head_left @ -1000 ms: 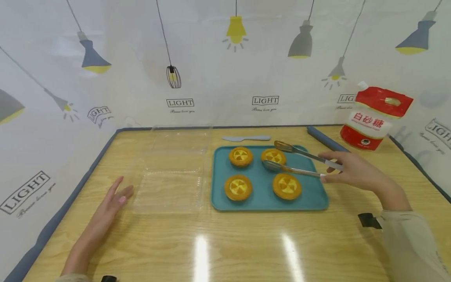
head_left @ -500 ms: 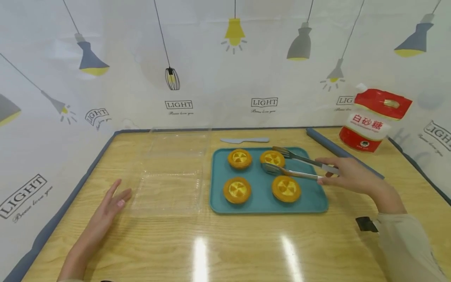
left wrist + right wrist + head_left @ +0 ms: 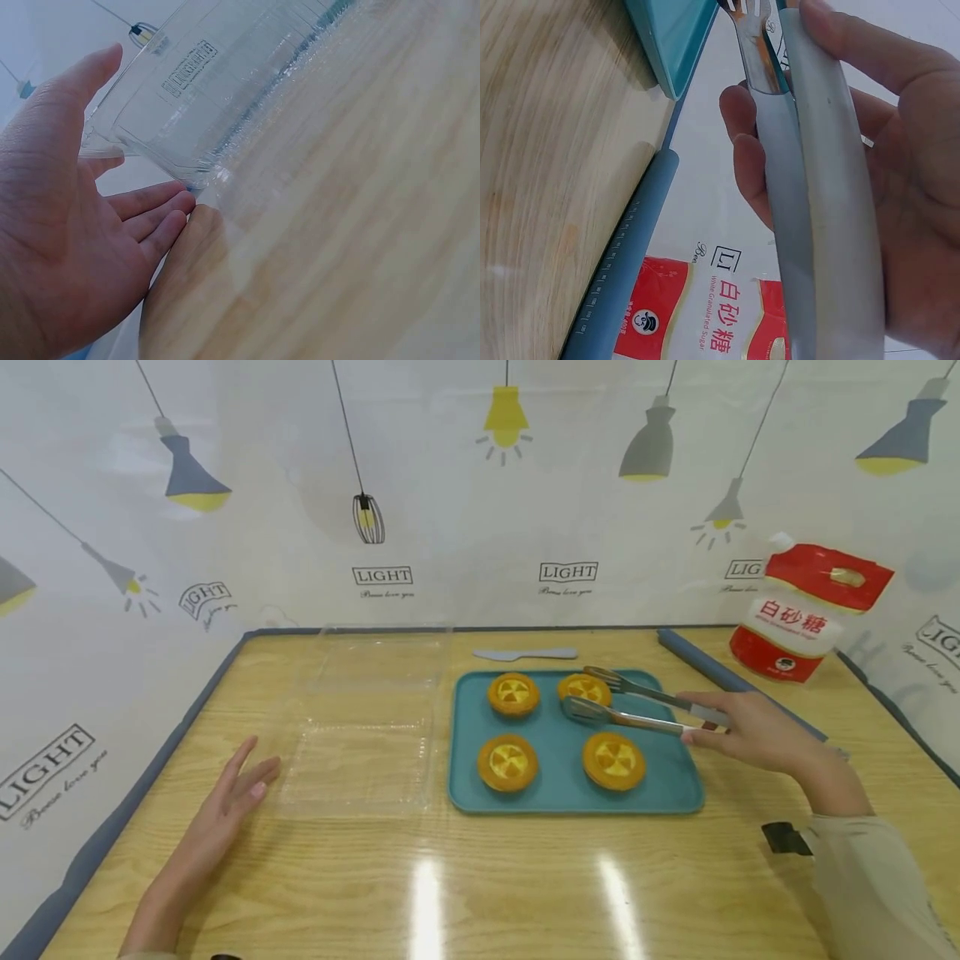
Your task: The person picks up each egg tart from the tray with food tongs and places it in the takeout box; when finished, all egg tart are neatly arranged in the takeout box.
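My right hand (image 3: pixel 765 732) holds a pair of metal tongs (image 3: pixel 645 720) by their grey-white grips, seen close up as a tong grip (image 3: pixel 832 180) in the right wrist view. The slotted tong ends stand apart on either side of the back right egg tart (image 3: pixel 587 690). Several tarts, among them a front right tart (image 3: pixel 614 761) and a front left tart (image 3: pixel 507 763), sit on a teal tray (image 3: pixel 555 795). My left hand (image 3: pixel 225 802) has its fingers spread beside a clear hinged plastic box (image 3: pixel 360 768) with its lid raised; its fingertips are near the box's corner (image 3: pixel 196 176).
A white plastic knife (image 3: pixel 525 654) lies behind the tray. At the right are a blue-grey rolled mat (image 3: pixel 720 675) and a red-and-white sugar bag (image 3: pixel 795 625) standing upright. A printed cloth wall (image 3: pixel 465 527) closes off the table's back and sides.
The tong ends have drawn slightly closer together around the back right tart. My left hand stays beside the box, and the head view has shifted a little.
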The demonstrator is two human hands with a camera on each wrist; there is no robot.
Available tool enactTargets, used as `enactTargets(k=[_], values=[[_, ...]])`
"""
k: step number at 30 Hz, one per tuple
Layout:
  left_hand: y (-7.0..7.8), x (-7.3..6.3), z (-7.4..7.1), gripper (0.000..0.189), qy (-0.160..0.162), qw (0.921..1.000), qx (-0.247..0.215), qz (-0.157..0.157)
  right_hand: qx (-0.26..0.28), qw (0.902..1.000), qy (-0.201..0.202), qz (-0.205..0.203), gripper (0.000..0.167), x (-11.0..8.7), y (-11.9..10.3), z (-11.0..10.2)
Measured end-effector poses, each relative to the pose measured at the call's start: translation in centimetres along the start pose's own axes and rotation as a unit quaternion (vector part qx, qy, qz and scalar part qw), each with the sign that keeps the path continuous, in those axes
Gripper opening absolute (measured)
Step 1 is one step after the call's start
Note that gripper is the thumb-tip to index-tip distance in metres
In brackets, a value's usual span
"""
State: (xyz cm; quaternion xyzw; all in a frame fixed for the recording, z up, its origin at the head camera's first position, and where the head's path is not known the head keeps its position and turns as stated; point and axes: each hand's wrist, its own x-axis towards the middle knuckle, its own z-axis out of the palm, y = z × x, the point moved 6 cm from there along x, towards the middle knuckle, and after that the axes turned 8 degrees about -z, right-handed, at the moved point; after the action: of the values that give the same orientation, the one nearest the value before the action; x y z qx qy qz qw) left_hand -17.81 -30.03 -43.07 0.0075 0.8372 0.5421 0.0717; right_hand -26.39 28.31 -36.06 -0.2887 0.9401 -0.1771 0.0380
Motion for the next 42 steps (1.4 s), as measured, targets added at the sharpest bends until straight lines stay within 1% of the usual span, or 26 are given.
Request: enactTargets(k=[5,6,8,12,14,17,20,23,27,30,33,39,42], values=[[-0.2,-0.1,-0.1,0.062,0.007,0.9998,0.015,-0.01,0.008,0.9999,0.003,-0.006,0.061,0.0,-0.1,-0.1],[-0.2,-0.1,-0.1,0.063,0.01,0.9996,0.024,-0.011,0.007,0.9999,0.003,-0.006,0.061,0.0,-0.1,-0.1],[-0.3,-0.1,-0.1,0.068,0.011,0.9994,0.032,-0.005,0.008,0.9999,0.003,-0.008,0.062,0.0,-0.1,-0.2],[-0.1,0.1,-0.1,0.082,0.011,0.9993,0.032,0.018,0.013,0.9999,0.004,-0.005,0.063,-0.2,-0.2,-0.3],[-0.1,0.2,-0.2,0.086,0.01,0.9993,0.024,0.028,0.015,0.9999,0.004,-0.005,0.063,-0.2,-0.3,-0.4],[-0.1,0.3,-0.2,0.09,0.008,0.999,0.026,0.035,0.013,0.9999,0.009,-0.007,0.062,-0.3,-0.6,-0.6],[-0.1,0.3,-0.2,0.09,0.008,0.9989,0.031,0.035,0.01,0.9998,0.017,-0.009,0.06,-0.4,-1.0,-0.9],[-0.2,0.3,-0.2,0.09,0.012,0.9988,0.034,0.033,0.011,0.9996,0.022,-0.013,0.06,-0.4,-1.3,-1.2],[-0.3,0.3,-0.2,0.089,0.015,0.9988,0.04,0.022,0.007,0.9993,0.03,-0.022,0.059,-0.4,-2.0,-1.5],[-0.4,0.3,-0.2,0.088,0.014,0.9986,0.05,0.01,0.004,0.9987,0.034,-0.037,0.058,-0.2,-3.0,-1.7],[-0.2,0.4,-0.2,0.088,0.012,0.9984,0.055,0.006,0.004,0.9977,0.037,-0.056,0.056,-0.1,-4.1,-1.8],[-0.2,0.5,-0.2,0.087,0.0,0.9992,0.039,-0.002,-0.001,0.9959,0.045,-0.078,0.055,0.1,-5.4,-1.9],[-0.4,0.3,-0.2,0.087,0.002,0.9992,0.04,-0.001,-0.006,0.9955,0.044,-0.084,0.054,0.4,-5.9,-1.9]])
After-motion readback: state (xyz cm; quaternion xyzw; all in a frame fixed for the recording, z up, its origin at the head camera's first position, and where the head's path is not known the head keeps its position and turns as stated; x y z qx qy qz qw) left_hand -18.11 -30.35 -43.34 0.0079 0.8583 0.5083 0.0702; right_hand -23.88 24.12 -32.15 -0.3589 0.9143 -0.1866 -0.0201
